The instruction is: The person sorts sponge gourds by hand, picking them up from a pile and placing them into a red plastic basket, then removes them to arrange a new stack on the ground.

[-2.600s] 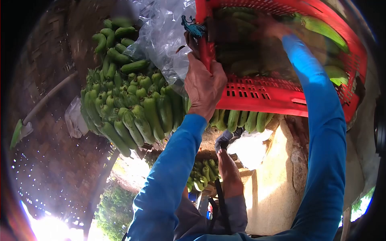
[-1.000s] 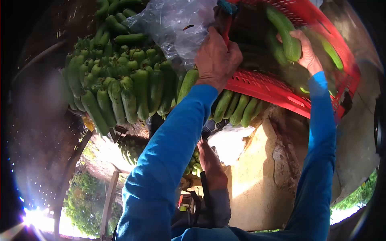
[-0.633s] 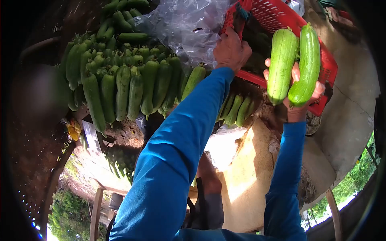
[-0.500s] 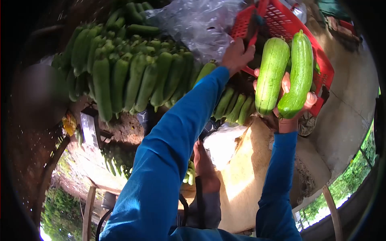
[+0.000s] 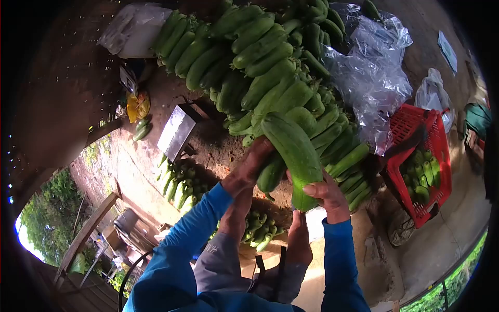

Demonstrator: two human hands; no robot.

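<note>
In front of me my left hand (image 5: 252, 164) and my right hand (image 5: 331, 196) hold two green cucumbers together. The larger, curved cucumber (image 5: 295, 156) lies on top, its lower end gripped by my right hand with the thumb across it. Partly under it is a second cucumber (image 5: 269, 178), with my left hand closed against it; those fingers are mostly hidden behind. Just beyond, a long heap of cucumbers (image 5: 257, 36) lies in stacked rows, and the upper end of the curved one overlaps its near edge in the view.
To the right stands a red plastic basket (image 5: 443, 195) with cucumbers inside. Clear plastic sheeting (image 5: 371, 78) lies behind the heap. A metal-topped box (image 5: 176, 131) and a smaller cucumber pile (image 5: 176, 187) are at left. More cucumbers (image 5: 264, 234) lie by my legs.
My right hand has brought the two cucumbers leftward from beside the red basket. My left hand has left the basket and now grips at the cucumbers. The view has swung left.
</note>
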